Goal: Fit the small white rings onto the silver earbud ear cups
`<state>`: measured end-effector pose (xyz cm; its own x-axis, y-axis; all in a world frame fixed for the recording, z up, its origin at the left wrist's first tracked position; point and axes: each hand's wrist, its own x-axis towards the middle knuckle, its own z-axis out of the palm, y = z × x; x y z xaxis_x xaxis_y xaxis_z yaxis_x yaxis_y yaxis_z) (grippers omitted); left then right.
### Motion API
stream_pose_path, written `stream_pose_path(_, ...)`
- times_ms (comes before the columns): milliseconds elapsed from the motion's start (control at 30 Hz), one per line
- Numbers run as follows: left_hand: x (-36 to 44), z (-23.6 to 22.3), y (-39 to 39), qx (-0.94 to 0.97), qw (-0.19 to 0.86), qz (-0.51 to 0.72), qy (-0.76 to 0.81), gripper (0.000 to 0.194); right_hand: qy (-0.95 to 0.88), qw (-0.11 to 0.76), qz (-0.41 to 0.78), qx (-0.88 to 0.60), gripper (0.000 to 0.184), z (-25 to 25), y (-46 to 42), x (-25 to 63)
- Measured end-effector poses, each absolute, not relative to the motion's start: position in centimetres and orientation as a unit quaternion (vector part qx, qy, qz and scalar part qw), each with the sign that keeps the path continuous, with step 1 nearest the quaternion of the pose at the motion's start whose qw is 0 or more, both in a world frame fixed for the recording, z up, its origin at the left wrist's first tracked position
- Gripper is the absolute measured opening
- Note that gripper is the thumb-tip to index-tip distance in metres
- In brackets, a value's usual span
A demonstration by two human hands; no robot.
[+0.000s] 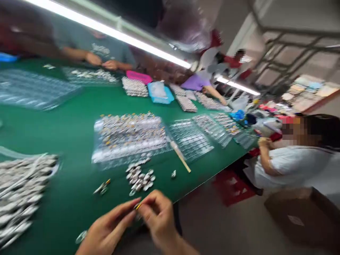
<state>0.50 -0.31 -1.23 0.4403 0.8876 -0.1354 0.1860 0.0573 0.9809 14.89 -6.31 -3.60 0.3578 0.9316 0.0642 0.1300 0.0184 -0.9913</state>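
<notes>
My left hand (110,226) and my right hand (160,219) meet over the table's near edge. Both are closed in a pinch on one small part with a yellow tip (137,206); blur hides its exact kind. Just beyond them lies a loose pile of small white oval pieces (140,179). To the left of that pile rest a few slim pieces, one tipped in yellow (103,187). A clear plastic tray (124,156) filled with rows of white pieces and yellow bits sits farther back. A single white piece (173,174) lies right of the pile.
Stacked white pieces (21,198) fill the left of the green table (77,141). A flat stick (182,158) lies beside an unfilled clear tray (190,138). A person in white (287,166) sits at the right, near a cardboard box (297,216). Other people work across the table.
</notes>
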Motion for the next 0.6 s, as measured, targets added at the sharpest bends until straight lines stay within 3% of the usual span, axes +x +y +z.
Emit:
stream_pose_path(267,0.7,-0.6,-0.6,0.479,0.715,0.286,0.421,0.038,-0.38,0.564,0.474,-0.559,0.021,-1.6,-6.1,15.7)
stream_pose_path(600,0.5,-0.4,-0.5,0.45,0.729,0.301,0.419,0.035,-0.387,0.57,0.47,-0.553,0.016,-1.6,-5.7,15.5)
